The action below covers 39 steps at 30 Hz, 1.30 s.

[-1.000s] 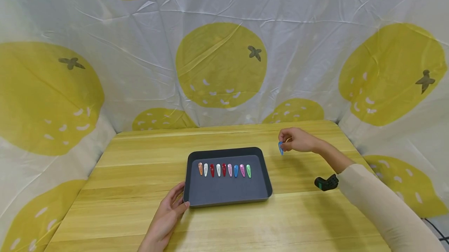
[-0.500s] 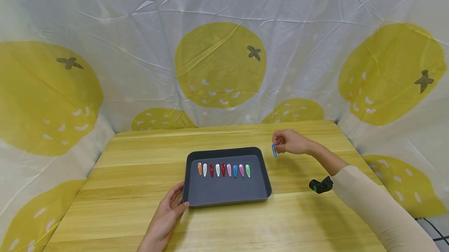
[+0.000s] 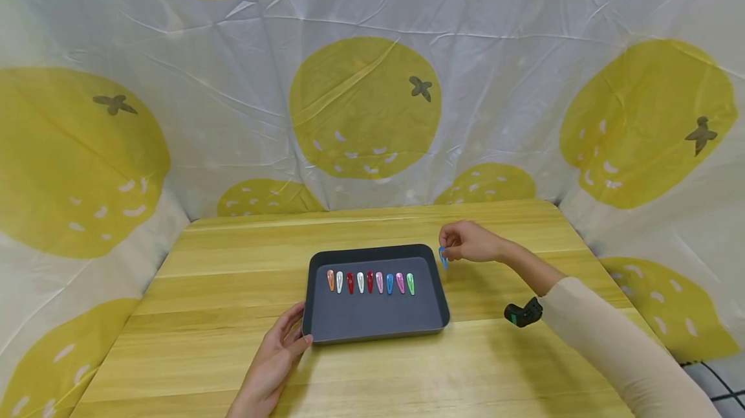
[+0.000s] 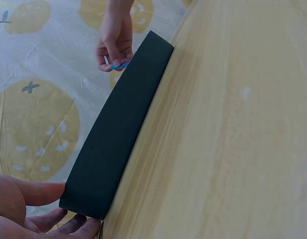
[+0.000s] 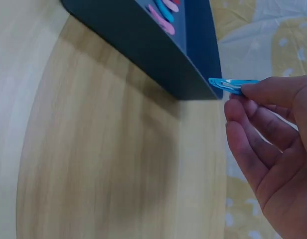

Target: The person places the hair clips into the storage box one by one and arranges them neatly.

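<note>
A dark rectangular baking tray (image 3: 378, 327) rests on the table, with a row of several snap hair clips across its upper half. Orange (image 3: 330, 280), white, red, pink, blue and green (image 3: 410, 283) clips lie side by side there, pointed ends toward the person. My left hand (image 3: 273, 360) holds the tray's near left corner, thumb at the rim and fingers against the side. Between thumb and fingertips my right hand (image 3: 471, 242) pinches a blue hair clip (image 5: 228, 84). That hand is raised just beyond the tray's far right corner, and the clip overlaps the corner in the right wrist view.
The wooden table (image 3: 233, 263) extends on all sides of the tray. A white curtain (image 3: 495, 107) with yellow fruit prints hangs behind and beside it. A small black device (image 3: 524, 312) sits at the right forearm, near the sleeve cuff. Dark cables (image 3: 722, 379) show at the lower right.
My right hand has moved left and slightly toward the person, bringing the blue hair clip close to the tray's right rim. The left hand and the tray have stayed in place.
</note>
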Motion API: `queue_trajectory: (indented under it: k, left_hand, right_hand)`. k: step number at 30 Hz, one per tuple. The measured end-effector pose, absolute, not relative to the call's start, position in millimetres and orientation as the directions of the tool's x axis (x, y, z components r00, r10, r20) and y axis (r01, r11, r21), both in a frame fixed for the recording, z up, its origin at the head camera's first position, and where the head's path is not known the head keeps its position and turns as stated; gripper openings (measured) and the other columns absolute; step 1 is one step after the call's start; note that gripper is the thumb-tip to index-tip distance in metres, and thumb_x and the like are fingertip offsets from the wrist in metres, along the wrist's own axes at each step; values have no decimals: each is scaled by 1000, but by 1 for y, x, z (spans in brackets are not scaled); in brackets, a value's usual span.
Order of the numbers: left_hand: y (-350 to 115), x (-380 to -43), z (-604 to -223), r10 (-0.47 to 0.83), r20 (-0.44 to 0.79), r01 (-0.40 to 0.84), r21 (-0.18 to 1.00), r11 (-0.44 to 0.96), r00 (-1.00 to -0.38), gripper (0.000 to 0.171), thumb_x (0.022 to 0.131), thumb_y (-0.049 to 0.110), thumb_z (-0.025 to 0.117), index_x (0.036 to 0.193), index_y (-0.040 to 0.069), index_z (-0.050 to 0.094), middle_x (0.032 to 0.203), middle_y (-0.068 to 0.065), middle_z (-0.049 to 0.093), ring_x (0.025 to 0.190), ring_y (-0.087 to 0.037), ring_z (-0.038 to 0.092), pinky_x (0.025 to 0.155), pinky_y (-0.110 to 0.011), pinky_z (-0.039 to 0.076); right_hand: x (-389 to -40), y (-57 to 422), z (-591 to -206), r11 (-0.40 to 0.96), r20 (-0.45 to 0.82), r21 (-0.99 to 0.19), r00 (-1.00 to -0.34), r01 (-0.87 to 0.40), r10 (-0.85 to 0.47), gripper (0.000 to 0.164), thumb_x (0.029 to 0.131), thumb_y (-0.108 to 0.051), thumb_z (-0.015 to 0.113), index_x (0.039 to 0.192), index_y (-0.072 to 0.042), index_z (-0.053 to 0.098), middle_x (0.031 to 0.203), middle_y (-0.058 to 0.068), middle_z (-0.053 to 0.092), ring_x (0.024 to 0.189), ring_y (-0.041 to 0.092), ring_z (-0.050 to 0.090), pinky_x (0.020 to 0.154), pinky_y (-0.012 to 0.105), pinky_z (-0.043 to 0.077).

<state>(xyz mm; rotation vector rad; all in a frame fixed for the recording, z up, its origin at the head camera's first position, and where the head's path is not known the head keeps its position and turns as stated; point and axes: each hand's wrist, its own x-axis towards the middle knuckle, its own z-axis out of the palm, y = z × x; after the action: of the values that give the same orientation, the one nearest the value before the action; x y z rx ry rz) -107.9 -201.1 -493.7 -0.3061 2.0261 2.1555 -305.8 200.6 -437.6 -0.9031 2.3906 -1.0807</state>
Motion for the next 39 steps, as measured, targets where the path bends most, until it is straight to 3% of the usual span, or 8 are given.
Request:
queue_trajectory:
  k: [6, 10, 14, 19, 34, 39]
  left_hand:
    - [-202, -108, -494, -25, -267, -265, 962, -64, -963, 69, 96, -12, 58, 159, 1, 32, 163, -25, 26, 149, -48, 26, 118, -55, 31]
    - [-202, -109, -494, -23, -266, -264, 962, -67, -964, 69, 96, -12, 58, 159, 1, 32, 163, -25, 26, 149, -48, 26, 118, -55, 31]
    - [-202, -109, -494, -24, -265, -262, 963, -67, -964, 69, 96, -12, 58, 158, 1, 32, 163, -24, 27, 148, -48, 26, 118, -55, 31]
    - [-202, -109, -494, -27, -266, -264, 962, -65, -964, 69, 96, -12, 58, 159, 1, 32, 163, -25, 27, 148, -48, 27, 118, -55, 31]
    - [-202, -108, -494, -26, -270, -268, 962, -61, -963, 69, 96, -12, 57, 159, 2, 32, 163, -25, 26, 148, -48, 27, 118, -55, 31]
    - [-202, -109, -492, -25, -273, -271, 961, -60, -962, 68, 96, -12, 57, 159, 1, 32, 163, -25, 26, 148, -48, 26, 118, -55, 31]
  right_hand:
    - [-303, 186, -442, 480, -48, -761, -701, -435, -711, 6, 98, -5, 68, 94, -7, 64, 84, 20, 70, 79, 47, 64, 64, 35, 53]
    - [-303, 178, -446, 488, -51, -748, -694, -450, -718, 8, 99, -7, 68, 93, -9, 64, 82, 16, 70, 77, 42, 65, 64, 31, 51]
    - [-303, 171, -449, 478, -25, -724, -674, -497, -739, 9, 98, -6, 70, 91, -10, 64, 78, 6, 68, 70, 27, 63, 63, 31, 50]
    - [-303, 165, -455, 457, -9, -717, -648, -527, -762, 11, 96, -4, 71, 89, -11, 66, 81, -3, 66, 73, 14, 63, 66, 31, 53]
    - [-298, 155, -461, 471, -4, -666, -629, -578, -778, 9, 95, -7, 74, 89, -13, 71, 81, -10, 68, 74, 8, 65, 66, 29, 56]
    - [-298, 154, -462, 487, -1, -639, -632, -596, -775, 5, 96, -7, 73, 100, -8, 75, 85, -10, 70, 77, 6, 66, 70, 28, 57]
